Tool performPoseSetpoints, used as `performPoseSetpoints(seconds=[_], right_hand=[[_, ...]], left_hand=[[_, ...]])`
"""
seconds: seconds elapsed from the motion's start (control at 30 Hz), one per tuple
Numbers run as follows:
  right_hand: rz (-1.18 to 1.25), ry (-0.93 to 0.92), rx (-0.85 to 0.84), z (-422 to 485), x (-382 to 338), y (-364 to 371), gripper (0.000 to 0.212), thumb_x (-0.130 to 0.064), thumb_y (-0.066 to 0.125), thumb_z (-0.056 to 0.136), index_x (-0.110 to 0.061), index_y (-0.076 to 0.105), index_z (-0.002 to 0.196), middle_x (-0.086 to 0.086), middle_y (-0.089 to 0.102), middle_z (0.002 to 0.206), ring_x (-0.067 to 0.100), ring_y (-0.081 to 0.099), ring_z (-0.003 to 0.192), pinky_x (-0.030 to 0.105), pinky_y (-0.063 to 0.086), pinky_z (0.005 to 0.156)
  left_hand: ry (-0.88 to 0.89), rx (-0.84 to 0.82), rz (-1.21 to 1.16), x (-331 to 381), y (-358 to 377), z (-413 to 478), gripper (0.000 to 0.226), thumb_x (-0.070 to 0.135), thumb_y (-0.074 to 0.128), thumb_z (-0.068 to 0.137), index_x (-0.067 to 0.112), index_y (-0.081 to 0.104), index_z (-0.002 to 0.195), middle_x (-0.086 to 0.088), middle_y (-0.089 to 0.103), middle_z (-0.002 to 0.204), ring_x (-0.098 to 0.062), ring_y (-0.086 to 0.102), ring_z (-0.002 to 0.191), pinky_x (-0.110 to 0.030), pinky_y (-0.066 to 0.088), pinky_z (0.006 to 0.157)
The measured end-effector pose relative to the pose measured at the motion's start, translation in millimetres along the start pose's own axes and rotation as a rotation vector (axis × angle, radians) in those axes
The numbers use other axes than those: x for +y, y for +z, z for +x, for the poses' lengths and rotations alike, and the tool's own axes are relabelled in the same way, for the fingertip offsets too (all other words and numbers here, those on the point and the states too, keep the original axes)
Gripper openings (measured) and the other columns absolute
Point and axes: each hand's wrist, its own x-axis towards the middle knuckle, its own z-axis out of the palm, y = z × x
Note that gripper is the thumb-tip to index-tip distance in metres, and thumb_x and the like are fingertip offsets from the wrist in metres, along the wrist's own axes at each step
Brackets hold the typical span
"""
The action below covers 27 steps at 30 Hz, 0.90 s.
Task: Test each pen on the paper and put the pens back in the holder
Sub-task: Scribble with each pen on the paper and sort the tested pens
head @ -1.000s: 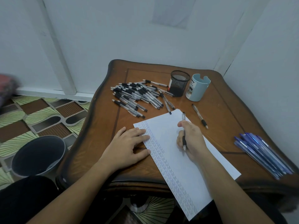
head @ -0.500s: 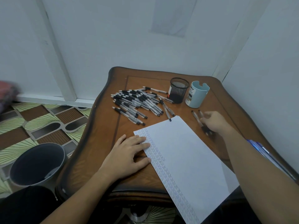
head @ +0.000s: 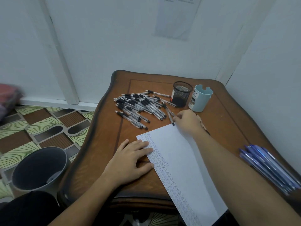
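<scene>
A white paper [head: 182, 163] with rows of small scribbles along its left edge lies on the wooden table [head: 101, 144]. My left hand [head: 130, 160] rests flat on the paper's left edge. My right hand [head: 187, 121] is just past the paper's far corner, its fingertips pinching a black-grip pen [head: 169, 115] at the near edge of the pen pile [head: 138, 106]. A black mesh holder [head: 181, 93] and a light blue holder [head: 201, 98] stand behind the hand. Tested pens [head: 204, 128] lie mostly hidden under my right wrist.
A bunch of blue pens [head: 268, 168] lies at the table's right edge beside my right forearm. A dark bin [head: 39, 168] stands on the patterned floor left of the table. White walls close in behind and to the right.
My right hand stopped writing, carried its pen to the right of the paper and left it there, then swung left to a pen at the pile's edge. My left hand stayed put.
</scene>
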Motion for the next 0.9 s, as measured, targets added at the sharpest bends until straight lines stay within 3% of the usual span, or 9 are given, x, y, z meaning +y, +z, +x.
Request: performPoseSetpoints(seconds=[0.23,0.33,0.47,0.53,0.57,0.67,0.73,0.8,0.9], right_hand=[[0.094,0.161,0.146,12.7,-5.2,5.3,0.008,-0.022,0.07,0.09,-0.017,0.069,0.097,0.004,0.064,0.1,0.021,0.06,0.093,0.035,0.052,0.082],[0.554,0.225,0.235,3.7,-2.1,-17.9,0.003,-0.02,0.067,0.092,-0.017,0.068,0.092,0.003,0.065,0.101,0.02,0.059,0.096,0.03,0.047,0.075],[1.259,0.39,0.283,-17.7,0.8,-58.3,0.012,-0.021,0.051,0.102,-0.02,0.053,0.114,0.002,0.067,0.11,0.017,0.065,0.099,0.026,0.049,0.071],[1.464,0.323,0.282,-30.3,6.2,-68.4,0.012,-0.026,0.041,0.107,-0.027,0.046,0.118,0.005,0.07,0.105,0.018,0.072,0.085,0.033,0.057,0.079],[1.523,0.291,0.272,-37.0,9.1,-69.9,0.013,-0.027,0.037,0.108,-0.03,0.046,0.117,0.004,0.068,0.094,0.017,0.069,0.071,0.035,0.058,0.074],[1.513,0.259,0.206,-58.7,12.0,-70.5,0.017,-0.033,0.034,0.108,-0.037,0.049,0.113,0.0,0.047,0.066,0.011,0.034,0.046,0.022,0.036,0.043],[1.4,0.251,0.15,-70.9,10.5,-68.5,0.018,-0.044,0.04,0.104,-0.031,0.049,0.11,-0.002,0.042,0.062,0.009,0.025,0.045,0.02,0.024,0.039],[1.319,0.216,0.112,-82.8,10.9,-64.3,0.029,-0.053,0.052,0.091,-0.026,0.047,0.102,-0.006,0.041,0.056,0.008,0.025,0.043,0.02,0.024,0.037],[1.299,0.172,0.091,-98.8,12.0,-56.5,0.018,-0.034,0.057,0.097,-0.018,0.05,0.094,-0.001,0.041,0.054,0.01,0.028,0.043,0.023,0.029,0.039]], left_hand=[[-0.005,-0.016,0.002,0.7,-2.4,0.2,0.065,0.078,0.032,0.081,0.046,0.044,0.138,0.024,0.031,0.15,0.005,0.018,0.14,-0.028,-0.007,0.115],[-0.004,-0.013,0.002,1.4,-2.7,0.2,0.071,0.08,0.026,0.079,0.046,0.044,0.138,0.024,0.031,0.15,0.004,0.018,0.141,-0.028,-0.007,0.115],[0.0,0.006,0.0,0.8,-1.5,-0.9,0.069,0.077,0.027,0.079,0.044,0.046,0.137,0.022,0.034,0.149,0.002,0.021,0.141,-0.031,-0.003,0.116],[-0.001,0.014,-0.006,0.9,-0.7,-0.8,0.068,0.076,0.028,0.079,0.044,0.047,0.136,0.021,0.035,0.149,0.001,0.022,0.141,-0.03,-0.004,0.115],[0.0,0.009,0.001,1.0,-0.4,-0.6,0.069,0.076,0.027,0.079,0.044,0.047,0.137,0.021,0.034,0.149,0.001,0.022,0.141,-0.03,-0.004,0.115],[-0.007,0.007,0.002,1.5,-0.5,-0.1,0.071,0.077,0.026,0.078,0.043,0.046,0.138,0.02,0.033,0.15,0.0,0.021,0.142,-0.029,-0.004,0.115],[-0.013,0.005,0.006,1.8,-1.6,0.1,0.073,0.077,0.024,0.077,0.043,0.045,0.138,0.02,0.032,0.151,0.0,0.02,0.142,-0.028,-0.005,0.115],[-0.014,0.009,0.012,2.7,-1.9,0.1,0.075,0.078,0.023,0.076,0.043,0.044,0.139,0.019,0.032,0.151,-0.001,0.019,0.143,-0.028,-0.005,0.115],[-0.029,0.013,0.024,3.0,-1.2,-0.1,0.077,0.079,0.023,0.076,0.042,0.043,0.14,0.018,0.031,0.152,-0.002,0.017,0.144,-0.029,-0.006,0.114]])
